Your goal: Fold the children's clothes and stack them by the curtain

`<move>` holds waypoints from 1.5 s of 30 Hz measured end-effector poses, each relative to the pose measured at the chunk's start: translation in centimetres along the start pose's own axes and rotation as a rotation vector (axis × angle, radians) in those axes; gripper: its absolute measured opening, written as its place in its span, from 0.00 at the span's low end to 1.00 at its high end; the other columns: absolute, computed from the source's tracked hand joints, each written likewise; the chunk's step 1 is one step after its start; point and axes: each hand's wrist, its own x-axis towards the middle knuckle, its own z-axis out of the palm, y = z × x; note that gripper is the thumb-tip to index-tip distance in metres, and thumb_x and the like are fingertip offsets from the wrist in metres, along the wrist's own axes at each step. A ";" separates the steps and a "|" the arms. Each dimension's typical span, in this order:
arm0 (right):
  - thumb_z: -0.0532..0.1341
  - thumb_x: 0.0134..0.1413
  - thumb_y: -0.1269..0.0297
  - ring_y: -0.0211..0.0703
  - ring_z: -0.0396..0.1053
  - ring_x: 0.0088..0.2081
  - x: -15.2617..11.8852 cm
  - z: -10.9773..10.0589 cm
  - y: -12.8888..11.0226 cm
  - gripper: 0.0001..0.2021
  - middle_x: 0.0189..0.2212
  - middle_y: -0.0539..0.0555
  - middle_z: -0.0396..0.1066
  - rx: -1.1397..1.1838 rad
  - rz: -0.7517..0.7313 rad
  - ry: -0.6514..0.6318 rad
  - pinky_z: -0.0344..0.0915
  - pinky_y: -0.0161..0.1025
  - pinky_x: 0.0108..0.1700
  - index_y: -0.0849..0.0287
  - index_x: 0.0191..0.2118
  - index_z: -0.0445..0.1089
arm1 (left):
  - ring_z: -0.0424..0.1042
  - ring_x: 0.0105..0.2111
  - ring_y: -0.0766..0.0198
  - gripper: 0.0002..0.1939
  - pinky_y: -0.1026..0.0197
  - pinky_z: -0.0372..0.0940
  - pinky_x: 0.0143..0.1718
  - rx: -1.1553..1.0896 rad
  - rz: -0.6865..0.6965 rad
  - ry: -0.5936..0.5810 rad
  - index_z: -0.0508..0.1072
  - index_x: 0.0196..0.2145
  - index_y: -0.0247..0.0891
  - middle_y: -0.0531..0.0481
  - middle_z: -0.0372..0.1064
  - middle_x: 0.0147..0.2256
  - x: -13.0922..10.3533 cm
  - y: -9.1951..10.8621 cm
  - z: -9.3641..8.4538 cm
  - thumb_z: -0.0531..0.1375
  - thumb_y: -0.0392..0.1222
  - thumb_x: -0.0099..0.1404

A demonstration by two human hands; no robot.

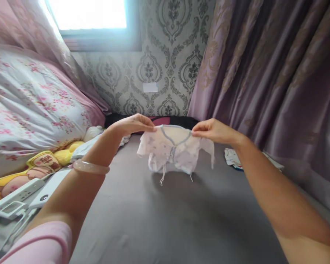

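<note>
A small white baby shirt (162, 150) with grey-blue trim, a V-shaped neckline and thin dangling ties hangs stretched between my hands. My left hand (134, 124) pinches it at one shoulder, beside the neckline. At the opposite shoulder my right hand (213, 131) is closed on the fabric. Both sleeves hang down outside my grips. The shirt's lower hem hovers over or lightly meets the grey bed sheet (165, 227); I cannot tell which.
Folded clothes (232, 157) lie at the right, partly behind my forearm. On the left are a floral quilt (38, 102), yellow plush toys (44, 161), a white power strip (19, 196) with cables and a white device (48, 190). Purple curtains (264, 73) border the right.
</note>
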 end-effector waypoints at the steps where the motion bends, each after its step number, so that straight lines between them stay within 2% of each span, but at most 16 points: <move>1: 0.63 0.49 0.45 0.43 0.71 0.33 -0.3 -0.2 -0.1 0.19 0.30 0.52 0.76 0.068 0.011 -0.150 0.63 0.38 0.36 0.56 0.36 0.78 | 0.72 0.28 0.60 0.15 0.57 0.66 0.36 -0.073 -0.024 -0.151 0.80 0.27 0.39 0.49 0.74 0.25 -0.1 -0.3 0.0 0.67 0.54 0.50; 3: 0.64 0.47 0.45 0.43 0.71 0.34 -0.5 -0.4 0.2 0.20 0.31 0.52 0.77 0.163 0.050 -0.297 0.64 0.38 0.36 0.56 0.37 0.79 | 0.73 0.29 0.59 0.16 0.58 0.67 0.34 -0.135 -0.052 -0.310 0.81 0.28 0.40 0.48 0.76 0.26 -0.1 -0.9 0.3 0.67 0.55 0.50; 7: 0.65 0.46 0.47 0.43 0.71 0.34 0.2 0.2 1.3 0.18 0.30 0.52 0.77 0.127 0.143 -0.052 0.64 0.38 0.37 0.56 0.34 0.79 | 0.74 0.31 0.58 0.14 0.59 0.67 0.36 -0.080 -0.057 -0.027 0.81 0.28 0.40 0.50 0.76 0.25 0.9 -1.6 1.6 0.66 0.54 0.52; 8: 0.65 0.46 0.46 0.44 0.71 0.35 0.4 0.3 1.5 0.18 0.30 0.52 0.77 0.138 0.142 -0.055 0.64 0.38 0.37 0.57 0.34 0.79 | 0.74 0.32 0.58 0.15 0.59 0.67 0.36 -0.100 -0.043 -0.013 0.81 0.30 0.40 0.50 0.76 0.26 1.1 -1.5 2.0 0.65 0.54 0.53; 12: 0.65 0.44 0.45 0.44 0.72 0.36 0.7 0.5 2.0 0.22 0.34 0.53 0.77 0.287 0.120 -0.215 0.65 0.39 0.38 0.58 0.38 0.78 | 0.74 0.34 0.57 0.17 0.59 0.68 0.36 -0.275 0.015 -0.210 0.82 0.34 0.38 0.47 0.78 0.31 1.4 -0.8 2.6 0.65 0.53 0.54; 16: 0.67 0.42 0.47 0.43 0.71 0.34 0.8 0.6 2.7 0.19 0.30 0.52 0.76 0.259 0.153 -0.109 0.65 0.38 0.37 0.58 0.34 0.79 | 0.74 0.35 0.58 0.14 0.60 0.67 0.38 -0.227 0.004 -0.061 0.81 0.30 0.37 0.48 0.77 0.29 1.6 -0.9 3.0 0.66 0.51 0.53; 20: 0.67 0.42 0.46 0.41 0.70 0.32 1.0 1.0 3.4 0.21 0.31 0.52 0.76 0.348 0.156 -0.131 0.65 0.38 0.37 0.58 0.37 0.79 | 0.73 0.37 0.60 0.16 0.59 0.67 0.40 -0.333 0.052 -0.162 0.81 0.34 0.37 0.46 0.77 0.35 2.2 -1.4 3.7 0.64 0.52 0.56; 23: 0.68 0.40 0.46 0.41 0.70 0.33 1.1 0.9 3.7 0.21 0.30 0.52 0.76 0.360 0.151 -0.091 0.65 0.38 0.37 0.59 0.35 0.78 | 0.73 0.36 0.60 0.16 0.59 0.67 0.40 -0.372 0.055 -0.078 0.80 0.30 0.36 0.46 0.76 0.33 2.5 -1.6 4.2 0.67 0.52 0.53; 26: 0.68 0.40 0.45 0.42 0.70 0.34 1.3 0.8 3.9 0.22 0.32 0.53 0.76 0.414 0.132 -0.078 0.65 0.39 0.39 0.58 0.36 0.78 | 0.72 0.37 0.59 0.18 0.58 0.67 0.39 -0.462 0.061 -0.027 0.80 0.33 0.36 0.45 0.75 0.36 2.5 -1.4 4.6 0.65 0.54 0.55; 31: 0.67 0.41 0.44 0.44 0.70 0.35 1.4 0.9 4.4 0.22 0.32 0.53 0.76 0.368 0.126 -0.019 0.65 0.41 0.39 0.58 0.36 0.78 | 0.71 0.35 0.61 0.19 0.60 0.66 0.35 -0.298 0.059 0.091 0.80 0.33 0.35 0.46 0.73 0.36 3.0 -1.6 5.3 0.64 0.56 0.56; 33: 0.65 0.44 0.44 0.45 0.70 0.35 1.5 1.2 4.6 0.22 0.31 0.52 0.76 0.296 0.129 0.016 0.65 0.42 0.40 0.57 0.36 0.78 | 0.69 0.37 0.60 0.19 0.58 0.65 0.39 -0.187 0.091 0.123 0.80 0.34 0.37 0.46 0.72 0.37 3.4 -2.3 5.6 0.62 0.57 0.57; 35: 0.64 0.47 0.45 0.47 0.70 0.37 1.6 1.5 4.8 0.19 0.32 0.52 0.76 0.145 0.123 0.127 0.64 0.46 0.44 0.56 0.34 0.79 | 0.67 0.41 0.58 0.16 0.55 0.62 0.46 0.006 0.082 0.241 0.81 0.32 0.41 0.47 0.71 0.38 3.8 -2.9 5.9 0.63 0.56 0.57; 37: 0.64 0.50 0.49 0.50 0.70 0.43 1.9 1.8 4.9 0.14 0.38 0.53 0.76 -0.033 0.079 0.255 0.58 0.54 0.52 0.53 0.31 0.79 | 0.63 0.46 0.55 0.12 0.50 0.57 0.52 0.201 0.058 0.356 0.81 0.31 0.45 0.48 0.70 0.40 3.9 -3.3 6.2 0.64 0.54 0.58; 40: 0.62 0.55 0.54 0.53 0.64 0.52 2.1 2.2 4.7 0.11 0.47 0.51 0.73 -0.242 0.001 0.397 0.41 0.65 0.59 0.50 0.29 0.78 | 0.59 0.51 0.52 0.10 0.45 0.50 0.55 0.380 0.103 0.408 0.81 0.30 0.48 0.49 0.69 0.46 3.7 -2.9 6.4 0.62 0.52 0.61; 42: 0.60 0.58 0.56 0.53 0.61 0.55 2.2 2.5 4.4 0.11 0.49 0.51 0.72 -0.339 -0.033 0.500 0.35 0.66 0.60 0.49 0.30 0.78 | 0.55 0.54 0.50 0.11 0.44 0.47 0.56 0.445 0.166 0.480 0.80 0.32 0.48 0.49 0.66 0.51 3.4 -2.3 6.4 0.59 0.52 0.64; 45: 0.57 0.61 0.59 0.52 0.59 0.56 2.3 3.1 4.1 0.12 0.50 0.52 0.71 -0.454 -0.076 0.597 0.35 0.63 0.61 0.50 0.32 0.78 | 0.50 0.58 0.47 0.13 0.42 0.43 0.58 0.513 0.215 0.600 0.79 0.36 0.46 0.48 0.61 0.56 3.1 -1.5 6.2 0.56 0.51 0.67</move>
